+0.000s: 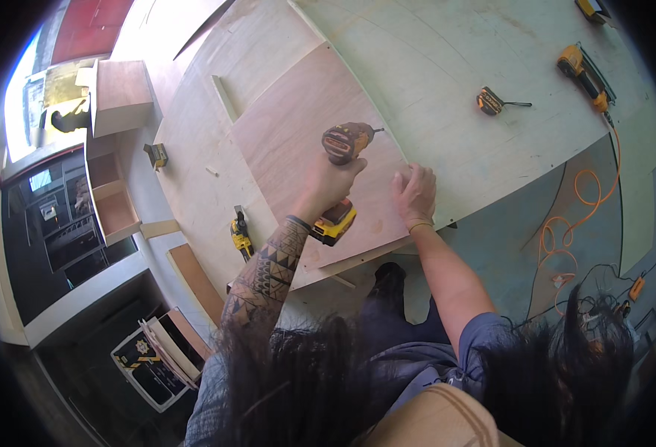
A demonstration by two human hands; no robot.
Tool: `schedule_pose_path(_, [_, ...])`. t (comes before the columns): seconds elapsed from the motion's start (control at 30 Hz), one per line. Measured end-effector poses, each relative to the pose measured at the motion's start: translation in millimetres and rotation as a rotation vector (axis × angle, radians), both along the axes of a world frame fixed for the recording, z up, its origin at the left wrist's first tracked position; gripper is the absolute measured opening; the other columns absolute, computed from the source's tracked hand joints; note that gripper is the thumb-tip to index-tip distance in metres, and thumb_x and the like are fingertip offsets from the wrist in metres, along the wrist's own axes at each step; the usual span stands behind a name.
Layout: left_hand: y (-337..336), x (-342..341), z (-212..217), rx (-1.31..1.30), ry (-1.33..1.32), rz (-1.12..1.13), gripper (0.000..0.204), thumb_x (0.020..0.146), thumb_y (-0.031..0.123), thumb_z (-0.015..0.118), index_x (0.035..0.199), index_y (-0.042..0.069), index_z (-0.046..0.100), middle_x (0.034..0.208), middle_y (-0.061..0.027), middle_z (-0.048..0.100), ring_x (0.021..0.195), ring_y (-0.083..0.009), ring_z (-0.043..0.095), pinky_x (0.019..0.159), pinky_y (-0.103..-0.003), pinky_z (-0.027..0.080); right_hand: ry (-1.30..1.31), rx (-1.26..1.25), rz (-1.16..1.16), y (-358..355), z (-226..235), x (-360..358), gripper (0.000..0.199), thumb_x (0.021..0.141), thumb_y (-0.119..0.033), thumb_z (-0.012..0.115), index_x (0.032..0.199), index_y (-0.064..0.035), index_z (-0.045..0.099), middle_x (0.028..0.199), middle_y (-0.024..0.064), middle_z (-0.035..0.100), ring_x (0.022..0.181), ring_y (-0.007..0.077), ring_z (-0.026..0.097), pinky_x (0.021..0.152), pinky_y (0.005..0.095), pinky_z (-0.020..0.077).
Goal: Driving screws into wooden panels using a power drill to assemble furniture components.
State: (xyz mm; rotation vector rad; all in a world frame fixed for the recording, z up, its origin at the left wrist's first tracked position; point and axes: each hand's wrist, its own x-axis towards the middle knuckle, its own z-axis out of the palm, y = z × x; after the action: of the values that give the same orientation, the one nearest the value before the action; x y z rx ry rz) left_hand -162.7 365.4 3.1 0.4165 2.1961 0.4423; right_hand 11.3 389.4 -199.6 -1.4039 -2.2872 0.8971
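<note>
My left hand (333, 177) is closed around the handle of a cordless impact driver (348, 140), with a yellow and black battery at its base. The driver's bit points right, toward the long edge of a reddish plywood panel (298, 112). At the near right corner of that panel is my right hand (416, 195), its fingers bent over the panel's edge and its thumb on the near side. The fingertips' undersides are hidden. A thin pale strip (365, 88) runs along the panel's right edge.
The pale worktable (447, 52) carries a tape measure (489, 101), a nail gun (582, 74) with an orange air hose (617, 160), a small yellow-black tool (241, 232) and a loose wooden strip (224, 98). Open wooden boxes (119, 97) stand left. A person (71, 119) is far off.
</note>
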Motion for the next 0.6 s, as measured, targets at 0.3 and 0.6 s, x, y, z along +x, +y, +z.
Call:
schedule_pose_path(0.3, [-178.2,99.8,-54.4,0.629,-0.043,0.325,0.030,0.096,0.012,0.076,0.123,0.003,0.067,0.100,0.0002,0.070,0.069,-0.0044,0.060,0.060,-0.024,0.051,0.321,0.060,-0.120,4.6,-37.9,21.6,0.033,0.091,-0.009,0.057,0.123,-0.0006,0.060,0.107,0.0174,0.059,0.103,0.0343,0.059,0.091,0.0455,0.0501])
schedule_pose_path(0.6, [-353.5,163.2,-46.6,0.601,-0.407,0.825,0.038,0.094,0.004,0.074,0.130,0.004,0.063,0.111,-0.0023,0.074,0.065,-0.0026,0.058,0.060,-0.022,0.050,0.728,-0.929,-0.421,-70.6,29.8,35.7,0.017,0.108,-0.008,0.058,0.117,0.0029,0.066,0.109,0.0097,0.070,0.094,0.0161,0.069,0.088,0.0309,0.0600])
